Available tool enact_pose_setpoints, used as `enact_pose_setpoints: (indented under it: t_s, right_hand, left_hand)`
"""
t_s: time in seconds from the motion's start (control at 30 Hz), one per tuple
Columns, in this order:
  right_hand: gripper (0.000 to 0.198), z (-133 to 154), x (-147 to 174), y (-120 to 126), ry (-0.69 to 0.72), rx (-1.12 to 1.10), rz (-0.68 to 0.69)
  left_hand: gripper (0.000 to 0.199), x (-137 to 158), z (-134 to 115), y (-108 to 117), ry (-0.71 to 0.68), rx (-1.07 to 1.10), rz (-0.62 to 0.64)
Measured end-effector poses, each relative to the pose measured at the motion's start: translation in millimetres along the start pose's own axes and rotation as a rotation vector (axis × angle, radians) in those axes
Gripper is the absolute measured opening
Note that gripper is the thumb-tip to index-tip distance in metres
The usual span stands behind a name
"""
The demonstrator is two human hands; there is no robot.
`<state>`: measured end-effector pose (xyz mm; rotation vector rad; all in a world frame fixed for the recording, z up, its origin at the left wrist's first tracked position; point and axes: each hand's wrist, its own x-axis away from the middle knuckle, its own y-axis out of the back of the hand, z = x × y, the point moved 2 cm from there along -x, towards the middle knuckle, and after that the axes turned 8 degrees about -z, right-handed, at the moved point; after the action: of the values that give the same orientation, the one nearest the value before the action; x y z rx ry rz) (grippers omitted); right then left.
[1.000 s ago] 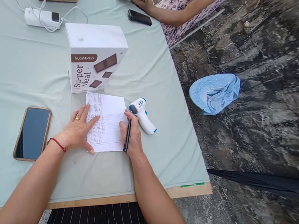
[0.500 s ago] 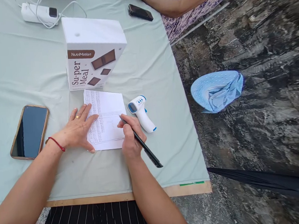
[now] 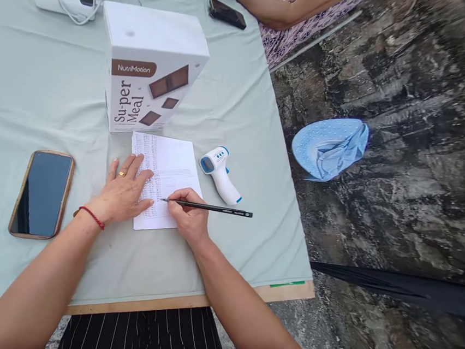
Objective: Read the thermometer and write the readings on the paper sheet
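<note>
A white sheet of paper (image 3: 177,155) with columns of small print on its left side lies before me on the table. My left hand (image 3: 125,193) rests flat on its left edge with the fingers spread. A dark pencil (image 3: 219,207) is pinched in my right hand (image 3: 191,214), its tip down at the lower middle of the sheet beside the printed columns. Right of the paper lies a white and blue infrared thermometer (image 3: 221,175), apart from my hand. A white "Su-per Meal" box (image 3: 156,66) stands upright just behind the paper.
A phone in a wooden-edged case (image 3: 42,194) lies left of my left hand. At the back are a white device with a cable (image 3: 68,2), a small black device (image 3: 227,13) and another person's arm (image 3: 295,12). A blue hat (image 3: 331,148) is beyond the table's right edge.
My right hand has moved left and down over the sheet, and the pencil has swung from steeply slanted to nearly level, its tip now by the columns. The view has shifted slightly.
</note>
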<state>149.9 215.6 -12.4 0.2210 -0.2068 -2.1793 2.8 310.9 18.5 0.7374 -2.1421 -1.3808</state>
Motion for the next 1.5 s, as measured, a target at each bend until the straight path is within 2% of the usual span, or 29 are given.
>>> enact_pose_setpoints:
  t_s: [0.17,0.33,0.53,0.73,1.5]
  right_hand:
    - [0.008,-2.7,5.8,-0.4,0.092,0.067,-0.104]
    - [0.009,-4.5,8.3,0.0,0.145,0.097,-0.068]
    - [0.011,-2.0,8.0,-0.5,0.144,0.133,-0.022]
    - [0.010,-0.3,7.8,-0.6,0.152,0.137,0.009]
    - [0.009,0.4,7.8,-2.1,0.146,0.165,0.025]
  left_hand:
    - [0.063,-0.6,-4.1,-0.9,0.017,0.017,-0.033]
    - [0.062,-0.5,-6.1,-1.4,0.042,0.045,-0.045]
    - [0.062,-1.1,-5.2,-3.5,0.038,0.082,-0.073]
    - [0.064,-1.1,-7.0,-1.9,0.064,0.087,-0.029]
    - [0.062,-1.7,-4.0,-5.7,0.040,0.089,-0.070]
